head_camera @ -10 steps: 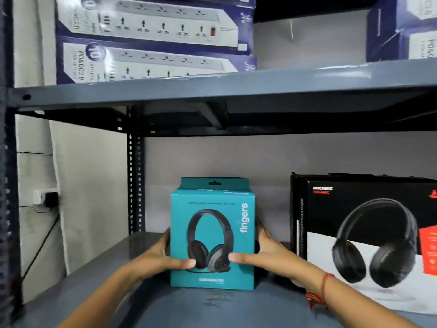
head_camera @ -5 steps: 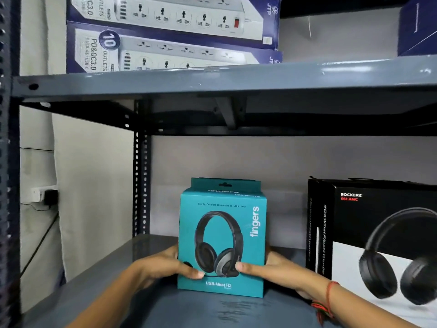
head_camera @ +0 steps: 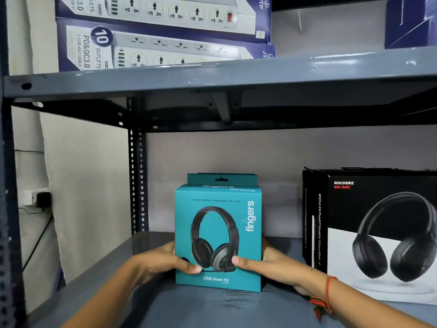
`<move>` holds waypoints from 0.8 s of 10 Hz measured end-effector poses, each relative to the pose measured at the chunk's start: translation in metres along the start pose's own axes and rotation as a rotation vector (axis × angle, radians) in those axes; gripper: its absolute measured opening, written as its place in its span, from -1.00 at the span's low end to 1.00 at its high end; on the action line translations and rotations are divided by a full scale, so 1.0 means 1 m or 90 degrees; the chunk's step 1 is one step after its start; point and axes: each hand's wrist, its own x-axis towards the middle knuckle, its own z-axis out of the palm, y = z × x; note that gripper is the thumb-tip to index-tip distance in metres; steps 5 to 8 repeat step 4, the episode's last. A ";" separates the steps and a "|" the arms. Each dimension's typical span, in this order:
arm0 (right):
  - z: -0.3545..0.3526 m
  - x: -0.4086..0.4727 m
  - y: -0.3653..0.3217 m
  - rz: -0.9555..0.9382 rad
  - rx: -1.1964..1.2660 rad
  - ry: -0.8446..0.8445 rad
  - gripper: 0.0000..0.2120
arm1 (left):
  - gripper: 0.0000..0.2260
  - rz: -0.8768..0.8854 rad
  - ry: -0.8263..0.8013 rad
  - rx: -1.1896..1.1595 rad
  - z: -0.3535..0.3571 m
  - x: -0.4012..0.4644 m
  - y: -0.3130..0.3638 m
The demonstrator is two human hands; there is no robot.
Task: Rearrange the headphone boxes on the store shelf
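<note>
A teal headphone box (head_camera: 218,223) stands upright on the grey lower shelf (head_camera: 212,308), its printed front facing me. My left hand (head_camera: 160,262) clasps its lower left side with the thumb across the front. My right hand (head_camera: 272,263) clasps the lower right side in the same way, a red thread on the wrist. A bigger black and white headphone box (head_camera: 378,233) stands upright to the right, apart from the teal one by a hand's width.
The grey upper shelf (head_camera: 212,76) runs overhead with two stacked power-strip boxes (head_camera: 160,34) and a dark blue box (head_camera: 411,22). A perforated upright post (head_camera: 137,181) stands behind the teal box on the left. A wall socket (head_camera: 35,197) is at the far left.
The view has shifted left and down, so both boxes appear further right. Both hands have slid lower on the teal box, which still stands on the shelf.
</note>
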 end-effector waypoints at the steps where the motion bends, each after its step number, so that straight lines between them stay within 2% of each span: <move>1: -0.001 0.000 -0.001 -0.001 0.006 -0.006 -0.02 | -0.33 0.008 -0.007 -0.005 0.001 -0.001 -0.002; 2: -0.002 -0.004 -0.002 0.001 -0.011 0.006 0.13 | -0.27 0.023 -0.013 -0.011 0.001 -0.004 -0.004; 3: -0.004 -0.012 -0.004 0.018 -0.031 0.038 0.32 | -0.07 0.023 0.008 -0.031 0.000 -0.018 -0.003; 4: -0.008 -0.030 -0.015 0.048 -0.046 0.077 0.47 | 0.41 0.065 0.086 -0.081 0.005 -0.042 0.006; 8: -0.008 -0.030 -0.015 0.048 -0.046 0.077 0.47 | 0.41 0.065 0.086 -0.081 0.005 -0.042 0.006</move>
